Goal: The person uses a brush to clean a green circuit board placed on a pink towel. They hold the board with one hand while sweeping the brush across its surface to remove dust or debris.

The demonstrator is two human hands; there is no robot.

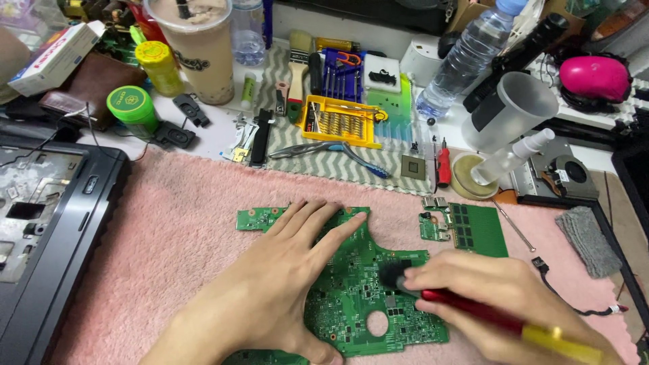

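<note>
1. Head view: large green printed circuit board lies flat on pink fleece cloth covering the worktop.
2. Left hand, fingers spread, presses flat on the board.
3. Right hand is closed around a red-handled brush with yellow end; dark bristles touch the board's centre.
4. Small green memory module lies just beside, to the right.

Bright even overhead light; soft shadows under hands; brush tip motion-blurred; edges slightly stretched.
</note>
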